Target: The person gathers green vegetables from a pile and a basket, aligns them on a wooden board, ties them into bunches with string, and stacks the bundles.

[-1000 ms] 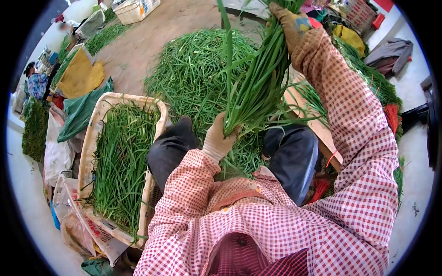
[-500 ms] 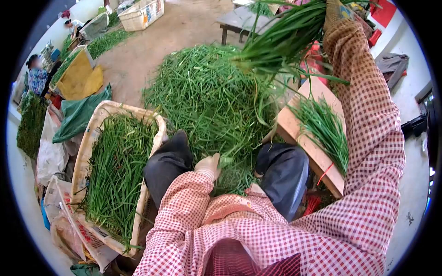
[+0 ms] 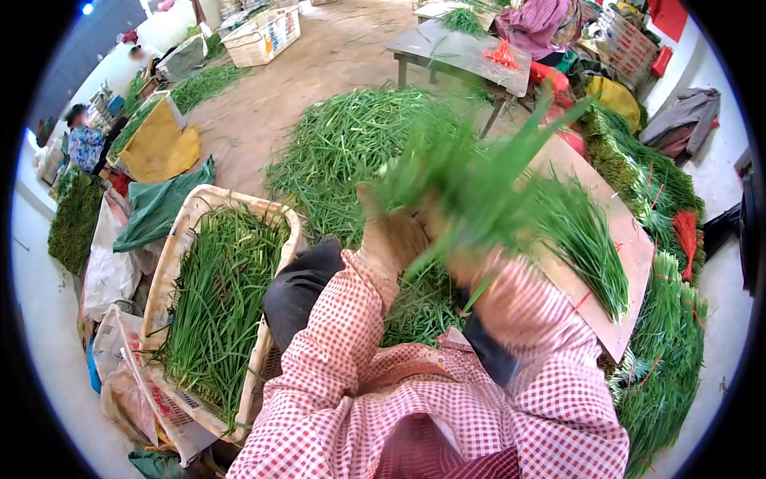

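A bunch of long green stalks [image 3: 479, 172], smeared by motion, lies across my two hands in front of my chest. My left hand [image 3: 391, 235], in a pale glove, is raised at the near side of the bunch with its thumb up and fingers spread. Blurred leaves partly cover my right hand [image 3: 455, 239], which is closed around the bunch. Below and beyond them, loose greens [image 3: 343, 144] are heaped on the floor between my knees. To the right, a smaller bundle [image 3: 586, 247] rests on a slanted board [image 3: 630, 231].
A crate [image 3: 203, 195] of greens stands at my left. Ahead is a low grey table [image 3: 455, 54] with red ties [image 3: 503, 54]. Tied bundles [image 3: 662, 375] are stacked at the right. A person [image 3: 84, 144] sits at the far left, another [image 3: 538, 24] behind the table.
My right hand has come down and inward from the upper right with the bunch. My left hand has risen from between the knees to meet it. The board at the right is now more exposed.
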{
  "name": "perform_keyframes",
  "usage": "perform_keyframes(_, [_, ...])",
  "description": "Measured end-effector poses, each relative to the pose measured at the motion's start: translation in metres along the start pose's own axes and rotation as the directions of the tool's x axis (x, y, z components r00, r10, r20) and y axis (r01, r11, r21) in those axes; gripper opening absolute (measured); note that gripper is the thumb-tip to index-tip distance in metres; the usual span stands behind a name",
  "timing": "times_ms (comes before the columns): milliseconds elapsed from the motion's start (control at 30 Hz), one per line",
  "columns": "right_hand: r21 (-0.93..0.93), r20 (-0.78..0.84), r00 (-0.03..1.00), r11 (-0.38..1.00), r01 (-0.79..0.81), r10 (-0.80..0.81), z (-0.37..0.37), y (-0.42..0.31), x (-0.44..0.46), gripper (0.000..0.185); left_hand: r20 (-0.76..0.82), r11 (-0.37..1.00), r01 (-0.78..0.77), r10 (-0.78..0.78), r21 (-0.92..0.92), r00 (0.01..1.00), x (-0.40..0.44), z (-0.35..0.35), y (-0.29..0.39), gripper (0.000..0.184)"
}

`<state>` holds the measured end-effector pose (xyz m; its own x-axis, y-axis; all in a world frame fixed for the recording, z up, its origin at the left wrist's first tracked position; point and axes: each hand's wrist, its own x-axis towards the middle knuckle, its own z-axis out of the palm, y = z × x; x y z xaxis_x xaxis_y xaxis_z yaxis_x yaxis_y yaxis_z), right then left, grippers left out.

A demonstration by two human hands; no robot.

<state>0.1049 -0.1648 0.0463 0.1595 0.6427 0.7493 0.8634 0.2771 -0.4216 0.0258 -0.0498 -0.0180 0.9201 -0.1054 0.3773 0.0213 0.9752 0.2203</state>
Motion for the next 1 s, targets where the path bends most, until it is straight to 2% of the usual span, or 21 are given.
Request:
perform_keyframes(67, [0.107, 0.161, 0.984, 0.993, 0.053, -0.07, 0.031, -0.018, -0.033, 0.033, 0.553, 0.98, 0.014, 0.099, -0.197, 0.827, -0.018, -0.017, 0.0, 0.087])
perform_keyframes(100, [0.165, 0.23, 0.966, 0.983, 0.076, -0.113, 0.045, -0.026, -0.044, 0.033, 0.028, 0.908, 0.042, -0.034, -0.418, 0.999, -0.051, 0.001, -0.003, 0.073])
perform_keyframes(133, [0.214, 0.286, 0.945, 0.971, 0.102, -0.162, 0.055, -0.032, -0.05, 0.032, -0.284, 0.875, -0.016, -0.139, -0.484, 0.949, -0.064, -0.004, -0.001, 0.059])
perform_keyframes(167, [0.265, 0.334, 0.921, 0.958, 0.111, -0.199, 0.062, -0.035, -0.056, 0.032, -0.564, 0.859, -0.108, -0.229, -0.501, 0.793, -0.078, -0.009, 0.001, 0.047])
perform_keyframes(200, [0.325, 0.383, 0.892, 0.939, 0.113, -0.24, 0.066, -0.033, -0.06, 0.032, -0.36, 0.82, 0.172, -0.415, -0.545, 0.836, -0.077, -0.019, 0.017, 0.046])
perform_keyframes(267, [0.455, 0.421, 0.877, 0.891, 0.017, -0.232, 0.059, -0.033, -0.069, 0.031, -0.421, 0.949, 0.232, -0.304, -0.214, 0.855, -0.09, -0.023, 0.022, 0.044])
perform_keyframes(333, [0.585, 0.392, 0.916, 0.791, -0.179, -0.082, 0.045, -0.036, -0.08, 0.026, -0.72, 0.835, 0.348, 0.08, 0.427, 0.69, -0.087, 0.005, 0.026, 0.046])
perform_keyframes(367, [0.62, 0.374, 0.899, 0.66, -0.424, 0.227, 0.039, -0.043, -0.097, 0.026, -0.635, 0.786, 0.275, 0.183, 0.553, 0.751, -0.09, 0.014, 0.029, 0.049])
perform_keyframes(400, [0.601, 0.549, 0.563, 0.176, -0.779, 0.617, 0.051, -0.046, -0.109, 0.048, -0.639, 0.785, 0.278, 0.185, 0.553, 0.746, -0.093, 0.023, 0.033, 0.049])
perform_keyframes(467, [0.784, 0.508, 0.575, -0.068, -0.617, 0.641, 0.065, -0.045, -0.119, 0.077, -0.609, 0.465, 0.474, 0.197, 0.748, 0.769, -0.109, 0.036, 0.04, 0.051])
perform_keyframes(500, [0.817, 0.559, 0.65, -0.208, -0.537, 0.516, 0.069, -0.055, -0.11, 0.095, -0.554, 0.298, 0.489, 0.198, 0.82, 0.809, -0.119, 0.04, 0.042, 0.051])
perform_keyframes(533, [0.836, 0.539, 0.658, -0.238, -0.494, 0.526, 0.091, -0.054, -0.11, 0.092, -0.497, 0.129, 0.48, 0.199, 0.868, 0.845, -0.128, 0.044, 0.044, 0.051])
perform_keyframes(600, [0.867, 0.493, 0.631, -0.398, -0.299, 0.599, 0.114, -0.061, -0.09, 0.094, -0.698, 0.279, 0.654, 0.096, 0.703, 0.709, -0.122, 0.088, 0.025, 0.066])
perform_keyframes(667, [0.885, 0.416, 0.663, -0.446, -0.135, 0.623, 0.116, -0.058, -0.092, 0.086, -0.753, 0.279, 0.717, 0.035, 0.639, 0.657, -0.152, 0.09, 0.015, 0.071])
perform_keyframes(733, [0.858, 0.388, 0.688, -0.513, -0.026, 0.614, 0.116, -0.051, -0.095, 0.077, -0.672, 0.176, 0.651, 0.124, 0.739, 0.73, -0.173, 0.097, -0.005, 0.06])
perform_keyframes(800, [0.842, 0.446, 0.592, -0.539, -0.022, 0.672, 0.122, -0.035, -0.111, 0.075, -0.756, 0.312, 0.705, 0.072, 0.636, 0.65, -0.19, 0.102, -0.018, 0.059])
perform_keyframes(833, [0.886, 0.445, 0.393, -0.459, -0.064, 0.805, 0.124, -0.026, -0.117, 0.068, -0.793, 0.344, 0.747, -0.015, 0.568, 0.61, -0.199, 0.097, -0.021, 0.062])
perform_keyframes(867, [0.763, 0.575, 0.446, -0.646, 0.009, 0.685, 0.111, -0.015, -0.119, 0.063, -0.815, 0.37, 0.784, -0.106, 0.499, 0.569, -0.208, 0.089, -0.024, 0.066])
perform_keyframes(933, [0.874, 0.476, 0.189, -0.438, -0.211, 0.859, 0.096, -0.006, -0.113, 0.054, -0.812, 0.31, 0.804, -0.141, 0.507, 0.566, -0.217, 0.071, -0.038, 0.064])
perform_keyframes(967, [0.911, 0.408, 0.33, -0.357, -0.205, 0.851, 0.088, -0.002, -0.109, 0.052, -0.745, 0.21, 0.755, -0.143, 0.621, 0.652, -0.217, 0.064, -0.045, 0.064])
perform_keyframes(1000, [0.886, 0.407, 0.241, -0.316, -0.339, 0.881, 0.091, 0.016, -0.114, 0.054, -0.668, 0.109, 0.684, -0.152, 0.721, 0.728, -0.219, 0.058, -0.049, 0.064])
